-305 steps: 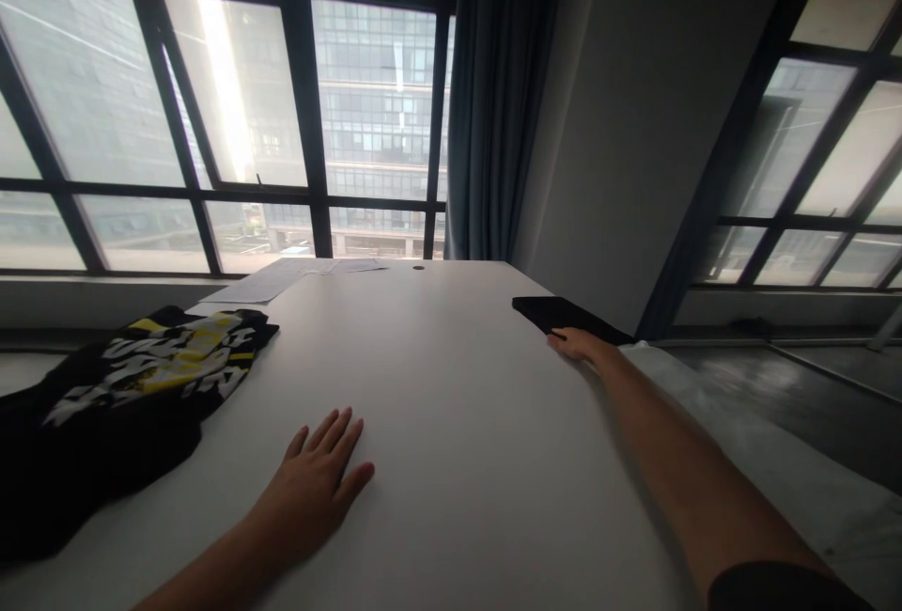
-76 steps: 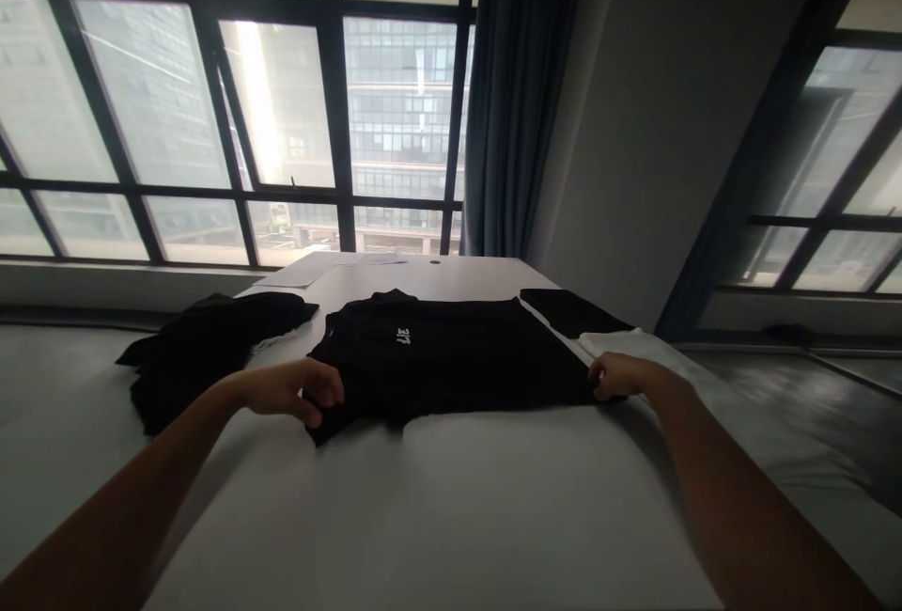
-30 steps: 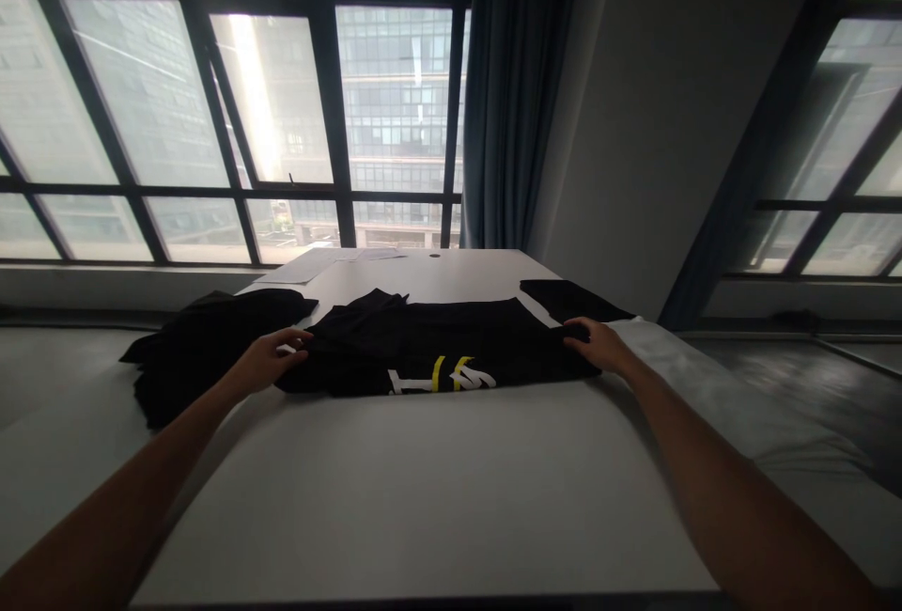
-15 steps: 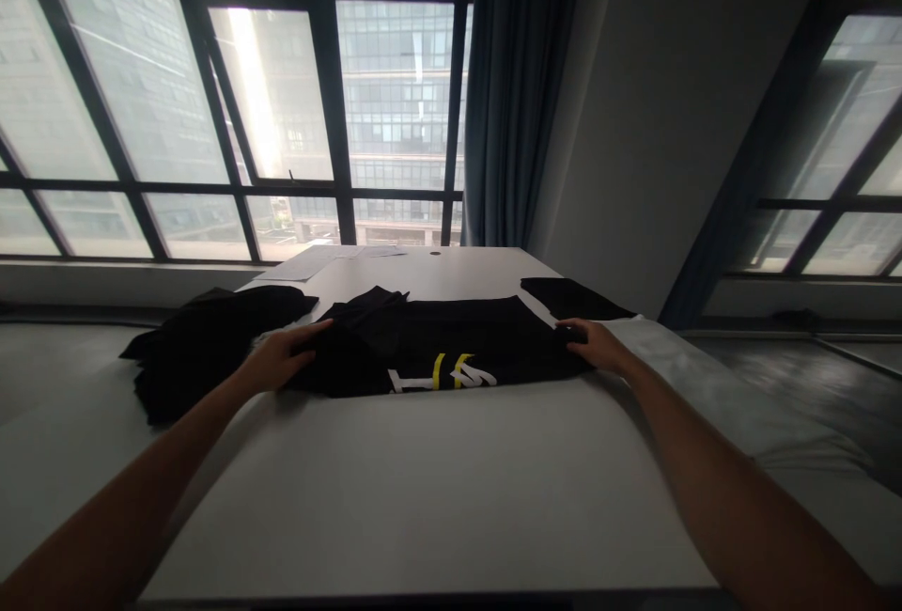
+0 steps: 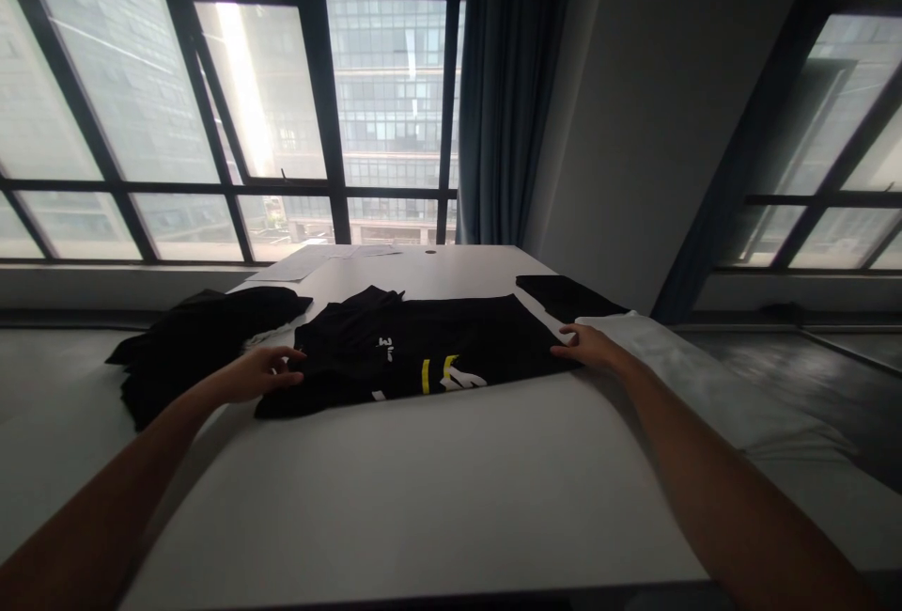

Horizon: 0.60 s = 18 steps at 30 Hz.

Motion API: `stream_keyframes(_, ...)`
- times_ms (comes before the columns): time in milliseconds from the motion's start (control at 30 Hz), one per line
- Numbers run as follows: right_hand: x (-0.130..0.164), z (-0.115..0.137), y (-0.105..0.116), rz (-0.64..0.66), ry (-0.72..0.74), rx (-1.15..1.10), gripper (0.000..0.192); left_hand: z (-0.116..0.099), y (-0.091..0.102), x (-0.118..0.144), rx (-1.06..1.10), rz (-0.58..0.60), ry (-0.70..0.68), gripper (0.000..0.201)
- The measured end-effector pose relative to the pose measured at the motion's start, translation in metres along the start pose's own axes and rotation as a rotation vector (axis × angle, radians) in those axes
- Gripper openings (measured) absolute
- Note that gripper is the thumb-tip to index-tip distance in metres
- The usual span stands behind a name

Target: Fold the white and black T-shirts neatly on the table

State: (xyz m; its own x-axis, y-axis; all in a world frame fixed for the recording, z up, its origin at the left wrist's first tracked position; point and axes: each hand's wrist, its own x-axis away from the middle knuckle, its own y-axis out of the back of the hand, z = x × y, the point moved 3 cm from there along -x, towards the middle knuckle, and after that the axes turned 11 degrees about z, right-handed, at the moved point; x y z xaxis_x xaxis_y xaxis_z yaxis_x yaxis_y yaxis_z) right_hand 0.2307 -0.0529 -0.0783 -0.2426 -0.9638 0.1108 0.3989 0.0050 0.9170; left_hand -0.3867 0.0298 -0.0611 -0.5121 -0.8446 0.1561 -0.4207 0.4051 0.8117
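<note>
Hands point(image 5: 257, 373) point(image 5: 588, 346) lay flat at the black shirt's point(image 5: 423, 352) edges on the table point(image 5: 423, 489), its fold having spread wider moments before.

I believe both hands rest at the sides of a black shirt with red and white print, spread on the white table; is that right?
Not quite: the head view shows the print on the black shirt is yellow and white, not red. The left hand and right hand do rest at its sides on the white table.

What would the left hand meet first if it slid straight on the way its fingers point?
The left hand points right, at the black T-shirt folded on the white table. Its fingertips look to be at the shirt's left edge already, though depth is unclear.
</note>
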Motion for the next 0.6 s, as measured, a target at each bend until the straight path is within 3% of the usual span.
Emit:
stream_keyframes(167,0.001,0.0,-0.003,0.106,0.008,-0.017,0.052,0.001,-0.008,0.002,0.021,0.101,0.064,0.066)
stream_keyframes(333,0.005,-0.013,0.003,0.311,-0.115,0.019,0.05,-0.006,-0.008,0.029,0.119,0.417,0.2,0.087)
stream_keyframes(400,0.01,-0.02,0.008,0.37,-0.198,0.036,0.057,-0.01,-0.007,0.034,0.148,0.467,0.225,0.084)
stream_keyframes(467,0.013,-0.021,0.013,0.357,-0.208,0.047,0.064,-0.012,-0.004,0.026,0.118,0.333,0.202,0.075)
stream_keyframes(600,0.012,-0.001,0.015,0.163,0.048,0.073,0.062,-0.011,-0.006,-0.006,-0.117,-0.153,0.099,0.073)
